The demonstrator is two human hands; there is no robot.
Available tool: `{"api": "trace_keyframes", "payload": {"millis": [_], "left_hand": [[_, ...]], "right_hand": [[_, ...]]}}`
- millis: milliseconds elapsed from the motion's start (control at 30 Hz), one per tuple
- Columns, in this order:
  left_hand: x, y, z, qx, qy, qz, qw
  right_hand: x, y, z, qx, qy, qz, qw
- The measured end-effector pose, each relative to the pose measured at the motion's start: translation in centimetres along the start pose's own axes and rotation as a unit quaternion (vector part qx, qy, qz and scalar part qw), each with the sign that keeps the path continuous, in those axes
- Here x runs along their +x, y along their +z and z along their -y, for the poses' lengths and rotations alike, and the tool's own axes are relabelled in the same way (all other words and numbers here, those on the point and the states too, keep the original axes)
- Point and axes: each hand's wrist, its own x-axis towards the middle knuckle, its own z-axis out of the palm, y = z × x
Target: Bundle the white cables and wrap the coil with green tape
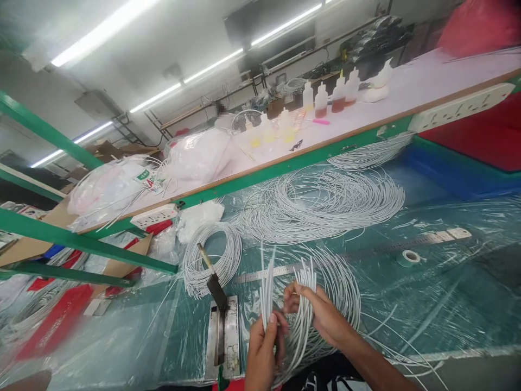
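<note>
Several white cables [267, 285] stand upright in my left hand [264, 342], their ends fanned a little above the closed fingers. Beside it, my right hand [315, 309] is wrapped round a thicker bundle of white cables [304, 282], with the cut ends poking up over the thumb. From this bundle the cables hang down and loop round at the right as a loose coil [345, 288]. The two hands are close together but seem apart. Left of them lies a metal cutter [223, 336] with a raised lever handle.
A steel ruler [366, 251] runs behind the hands. A tape roll [408, 258] sits at right. Behind lie a small cable coil [214, 258] and a large cable coil [325, 206]. A green-edged shelf [252, 184] carries squeeze bottles [321, 100] and plastic bags [199, 155].
</note>
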Motion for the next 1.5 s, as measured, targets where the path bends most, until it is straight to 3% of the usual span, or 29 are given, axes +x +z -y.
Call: {"api": "trace_keyframes", "payload": {"millis": [200,400,533,867,1100,1267,1400,1500], "left_hand": [[-0.7,0.7,0.4,-0.046,-0.048,0.038,0.997],[-0.7,0.4,1.2,-0.048,-0.065,-0.030,0.996],[-0.8,0.1,1.1,-0.056,-0.070,-0.021,0.996],[-0.9,-0.1,1.5,-0.054,-0.059,0.014,0.997],[-0.3,-0.7,0.9,-0.058,-0.034,-0.077,0.995],[-0.3,-1.5,0.8,-0.046,0.008,-0.052,0.998],[-0.6,-1.7,1.5,-0.011,0.010,-0.035,0.999],[-1.1,-1.3,1.8,0.061,0.048,-0.021,0.997]], "right_hand": [[0.1,1.9,-0.4,0.048,0.007,0.022,0.999],[0.3,1.6,-1.7,0.023,-0.013,0.001,1.000],[0.3,1.6,-2.1,0.046,0.009,0.014,0.999],[-0.1,1.8,-1.6,0.047,-0.002,-0.007,0.999],[-0.5,1.8,-1.2,0.048,0.023,-0.007,0.999],[-0.7,2.4,-1.5,0.052,0.014,0.008,0.999],[-0.9,2.8,-2.2,0.053,0.031,-0.038,0.997],[-1.0,2.9,-2.8,0.034,0.009,-0.044,0.998]]}}
